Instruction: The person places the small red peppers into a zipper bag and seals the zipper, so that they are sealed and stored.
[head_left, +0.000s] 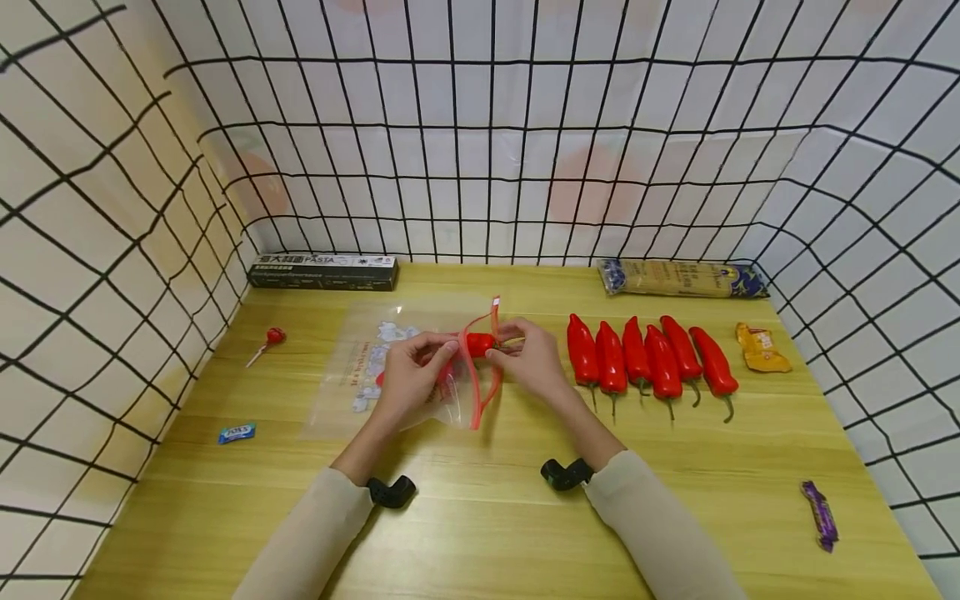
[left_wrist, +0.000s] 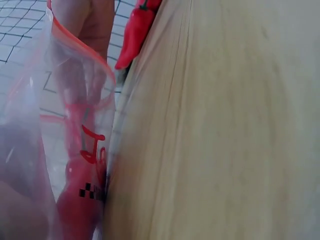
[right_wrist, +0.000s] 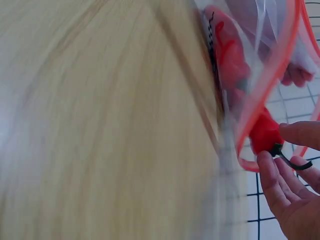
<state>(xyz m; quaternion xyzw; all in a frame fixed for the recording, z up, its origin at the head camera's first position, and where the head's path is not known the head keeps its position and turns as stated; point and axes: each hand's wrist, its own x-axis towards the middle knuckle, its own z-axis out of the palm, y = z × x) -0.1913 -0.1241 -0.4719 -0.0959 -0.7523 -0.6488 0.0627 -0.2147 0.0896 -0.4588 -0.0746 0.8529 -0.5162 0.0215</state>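
Observation:
A clear zip bag (head_left: 330,404) with a red-edged mouth and printed figures lies on the table. My left hand (head_left: 412,367) pinches the bag near its mouth. Between the fingers and thumb of my right hand (head_left: 532,358), a red chili pepper (head_left: 480,344) is held by its stem end, its body reaching through the bag's mouth. Another red pepper (right_wrist: 229,50) shows through the plastic inside the bag in the right wrist view. To the right of my hands, several red peppers (head_left: 611,358) lie in a row, stems toward me.
At the back stand a black pasta box (head_left: 322,273) and a long noodle packet (head_left: 675,279). A lollipop (head_left: 275,336) and blue candy (head_left: 237,432) lie left; a yellow packet (head_left: 761,348) and purple candy (head_left: 821,517) lie right. Black wire mesh (head_left: 491,129) surrounds the table.

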